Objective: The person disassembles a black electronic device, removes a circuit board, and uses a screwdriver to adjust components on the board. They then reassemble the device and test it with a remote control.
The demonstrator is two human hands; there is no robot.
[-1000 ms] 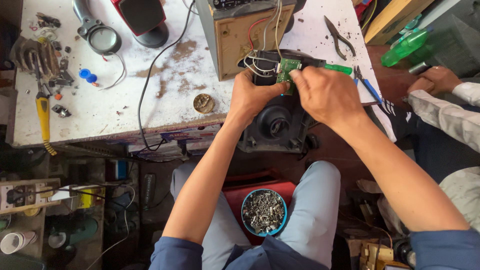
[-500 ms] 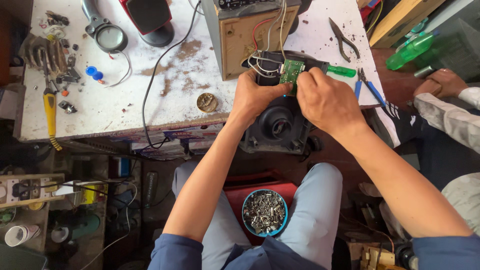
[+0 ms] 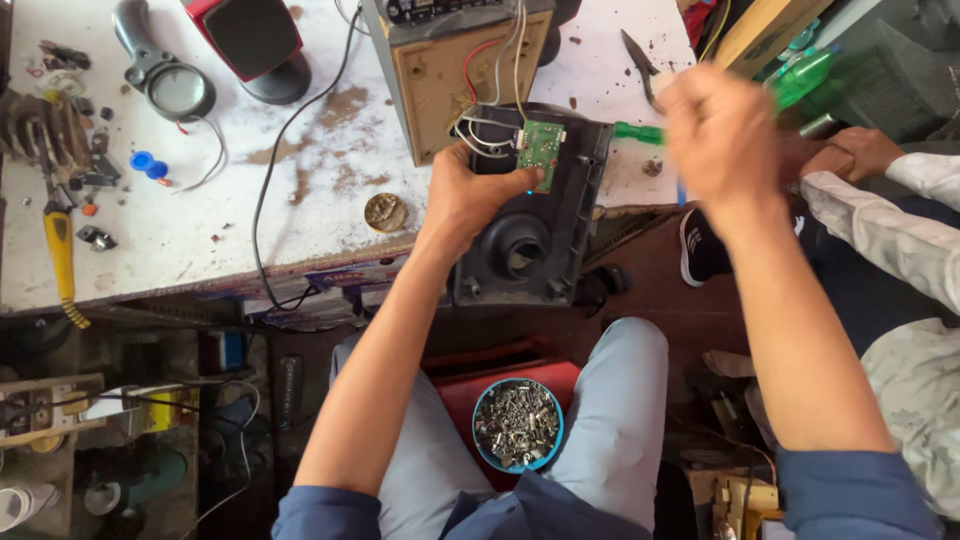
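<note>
My left hand (image 3: pixel 470 195) grips a black plastic speaker panel (image 3: pixel 530 250) at the table's front edge, thumb beside a small green circuit board (image 3: pixel 541 155) with white and red wires running to a wooden box (image 3: pixel 450 80). My right hand (image 3: pixel 720 135) is blurred, fingers curled, over the right end of a green-handled screwdriver (image 3: pixel 637 132) that lies on the table. The blur hides whether it grips the tool.
A blue bowl of screws (image 3: pixel 516 425) sits between my knees. On the white table (image 3: pixel 200 230) lie pliers (image 3: pixel 640 55), a magnifier (image 3: pixel 175 90), a round metal piece (image 3: pixel 385 212) and a yellow-handled tool (image 3: pixel 60 255). Another person's hand (image 3: pixel 860 150) rests at right.
My right hand left the circuit board and swung right to the screwdriver. My left hand keeps hold of the panel.
</note>
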